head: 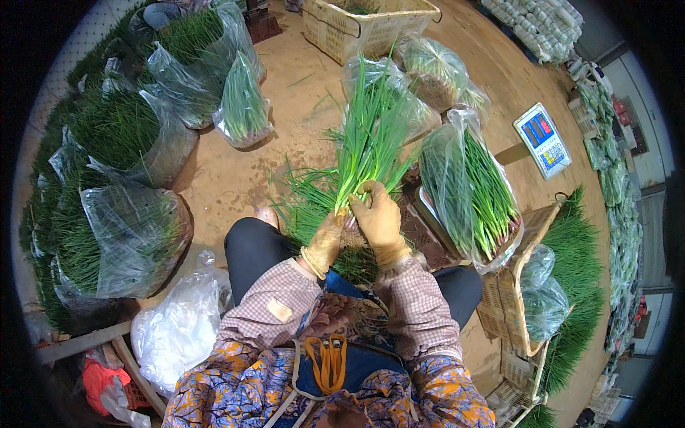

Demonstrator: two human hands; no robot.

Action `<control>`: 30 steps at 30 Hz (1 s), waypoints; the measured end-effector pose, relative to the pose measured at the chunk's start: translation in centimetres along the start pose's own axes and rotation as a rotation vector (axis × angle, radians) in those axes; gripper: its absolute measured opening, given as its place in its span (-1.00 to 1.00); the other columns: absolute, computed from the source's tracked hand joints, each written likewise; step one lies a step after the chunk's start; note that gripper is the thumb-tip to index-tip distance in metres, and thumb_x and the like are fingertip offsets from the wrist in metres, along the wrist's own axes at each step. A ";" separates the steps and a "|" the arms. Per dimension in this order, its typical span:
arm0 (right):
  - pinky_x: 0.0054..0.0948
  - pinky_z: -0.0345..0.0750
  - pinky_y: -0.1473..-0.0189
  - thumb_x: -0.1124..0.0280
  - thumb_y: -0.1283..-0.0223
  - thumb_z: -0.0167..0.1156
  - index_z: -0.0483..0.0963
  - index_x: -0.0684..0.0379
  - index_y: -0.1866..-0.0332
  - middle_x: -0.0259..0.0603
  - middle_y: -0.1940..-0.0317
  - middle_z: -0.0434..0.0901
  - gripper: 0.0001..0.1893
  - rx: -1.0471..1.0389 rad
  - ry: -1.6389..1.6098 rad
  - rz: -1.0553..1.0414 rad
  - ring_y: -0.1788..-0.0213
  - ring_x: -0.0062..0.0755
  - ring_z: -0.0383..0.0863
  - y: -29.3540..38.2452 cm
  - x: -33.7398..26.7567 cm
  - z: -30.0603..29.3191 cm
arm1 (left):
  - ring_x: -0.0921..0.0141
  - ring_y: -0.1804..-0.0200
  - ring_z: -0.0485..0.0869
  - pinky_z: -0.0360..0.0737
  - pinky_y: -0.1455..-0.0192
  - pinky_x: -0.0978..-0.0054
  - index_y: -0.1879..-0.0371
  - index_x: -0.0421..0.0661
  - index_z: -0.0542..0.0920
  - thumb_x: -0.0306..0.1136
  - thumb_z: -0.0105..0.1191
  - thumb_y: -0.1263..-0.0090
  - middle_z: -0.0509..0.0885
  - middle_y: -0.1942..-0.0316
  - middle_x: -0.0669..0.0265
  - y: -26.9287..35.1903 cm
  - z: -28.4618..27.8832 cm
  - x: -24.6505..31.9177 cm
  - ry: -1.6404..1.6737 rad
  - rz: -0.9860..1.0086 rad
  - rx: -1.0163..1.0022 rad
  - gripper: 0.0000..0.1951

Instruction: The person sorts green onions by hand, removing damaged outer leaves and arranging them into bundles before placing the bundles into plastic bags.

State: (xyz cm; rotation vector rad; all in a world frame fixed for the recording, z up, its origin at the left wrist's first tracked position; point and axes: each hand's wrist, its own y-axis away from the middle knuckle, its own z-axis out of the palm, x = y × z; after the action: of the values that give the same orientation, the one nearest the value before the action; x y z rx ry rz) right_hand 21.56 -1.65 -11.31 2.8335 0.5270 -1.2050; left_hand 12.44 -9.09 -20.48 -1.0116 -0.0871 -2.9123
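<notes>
My left hand (327, 238), in a tan glove, is closed around the lower stems of a bunch of green onions (364, 139), whose leaves point away from me. The gloved fingers of my right hand (379, 218) are bent against the same bunch near its base, thumb and index finger close together; what they pinch is too small to tell. Loose green onions (307, 211) lie on the ground beneath and left of the bunch. To the right, an open clear plastic bag of green onions (484, 187) rests on a scale platform (428, 206).
Bagged greens (142, 241) line the left side, with one smaller bag (243, 104) beside them. A plastic crate (342, 32) stands ahead; more crates (514, 305) are at right. The scale display (542, 140) stands right. White plastic bags (179, 323) lie near my left knee.
</notes>
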 end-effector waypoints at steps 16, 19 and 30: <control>-0.25 0.50 0.21 0.45 0.04 0.22 0.51 0.21 0.29 -0.11 0.38 0.55 -0.83 0.013 0.016 -0.627 0.33 -0.07 0.53 0.1 0.1 0.0 | 0.51 0.10 0.56 0.53 0.08 0.52 0.09 -0.07 0.53 -0.20 0.06 -0.37 0.59 0.16 0.42 0.6 1.6 1.4 0.069 -0.099 0.116 -0.74; -0.23 0.50 0.20 0.44 0.02 0.22 0.50 0.23 0.27 -0.08 0.39 0.54 -0.81 -0.165 -0.052 -0.541 0.31 -0.05 0.54 1.5 -0.2 0.2 | 0.49 0.09 0.57 0.53 0.08 0.52 0.08 -0.10 0.52 -0.26 0.07 -0.33 0.59 0.17 0.39 0.9 -0.1 1.0 -0.052 -0.112 0.010 -0.74; -0.45 0.46 0.18 0.61 -0.13 0.11 0.42 0.29 0.10 -0.30 0.34 0.51 -0.78 -0.579 -0.984 0.135 0.28 -0.45 0.50 5.5 3.2 -4.1 | 0.41 -0.03 0.56 0.49 -0.06 0.48 -0.19 -0.16 0.37 -0.23 0.16 -0.25 0.53 -0.08 0.31 1.0 2.5 1.1 -0.011 -0.187 -0.055 -0.46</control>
State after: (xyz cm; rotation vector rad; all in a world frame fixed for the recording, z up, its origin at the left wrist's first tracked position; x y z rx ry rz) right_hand 28.22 -5.30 -11.36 1.5219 0.4776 -1.8028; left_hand 13.14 -9.96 -17.81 -1.0840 -0.1077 -3.0931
